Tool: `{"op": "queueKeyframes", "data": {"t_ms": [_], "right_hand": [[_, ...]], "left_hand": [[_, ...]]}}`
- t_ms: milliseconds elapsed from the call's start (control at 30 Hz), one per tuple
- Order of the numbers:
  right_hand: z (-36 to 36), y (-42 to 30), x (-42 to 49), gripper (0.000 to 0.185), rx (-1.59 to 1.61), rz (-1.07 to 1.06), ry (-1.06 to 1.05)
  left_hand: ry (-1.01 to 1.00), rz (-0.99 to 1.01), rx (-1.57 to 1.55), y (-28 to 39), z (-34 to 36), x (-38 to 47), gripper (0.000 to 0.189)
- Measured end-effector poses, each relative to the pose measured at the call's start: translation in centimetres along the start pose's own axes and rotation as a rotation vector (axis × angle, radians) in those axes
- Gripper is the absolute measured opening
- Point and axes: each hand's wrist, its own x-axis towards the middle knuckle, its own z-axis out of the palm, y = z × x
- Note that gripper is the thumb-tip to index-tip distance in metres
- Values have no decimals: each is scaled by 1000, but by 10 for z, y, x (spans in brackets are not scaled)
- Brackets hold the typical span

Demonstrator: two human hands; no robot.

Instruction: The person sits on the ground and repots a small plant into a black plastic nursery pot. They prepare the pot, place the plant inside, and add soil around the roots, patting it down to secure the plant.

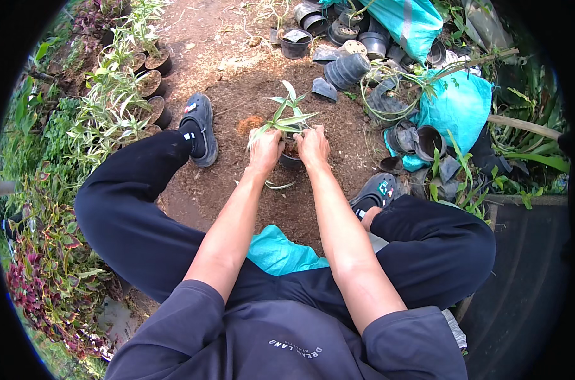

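A small black plastic pot (291, 162) with soil in it stands on the ground between my hands. From it rises a young plant (287, 121) with green-and-white striped leaves. My left hand (265, 151) is curled at the pot's left side among the lower leaves, one leaf hanging past the knuckles. At the opposite side, my right hand (313, 146) has its fingers bent in at the rim, close to the stem. Both hands grip the potted plant, though leaves and knuckles hide the exact fingertip contact. A loose striped leaf (279, 185) lies just nearer to me.
Potted striped plants (121, 102) line the left. Stacked black pots (347, 71) and turquoise sacks (453, 111) sit at the right. Reddish-brown fibre (249, 124) lies on the soil (230, 190) beyond my left hand. My clogs (201, 130) flank the work spot; turquoise sheeting (282, 254) lies between my legs.
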Motion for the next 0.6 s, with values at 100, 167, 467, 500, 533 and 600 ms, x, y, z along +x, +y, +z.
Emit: {"op": "queueKeyframes", "data": {"t_ms": [100,167,467,500,533,600], "right_hand": [[7,6,-4,31,108,80,17],[14,13,-2,35,93,-24,-11],[28,43,22,27,160,-216,-171],[26,44,21,27,135,-217,-195],[25,44,20,24,124,-239,-199],[24,43,15,25,154,-222,-176]], "left_hand": [[-134,-48,138,1,-6,-2,28],[-208,-109,133,7,-7,0,25],[-257,-218,250,21,-3,13,33],[-295,-253,259,20,-3,17,34],[-312,-259,234,18,-5,20,39],[-354,-260,160,15,-9,23,38]]}}
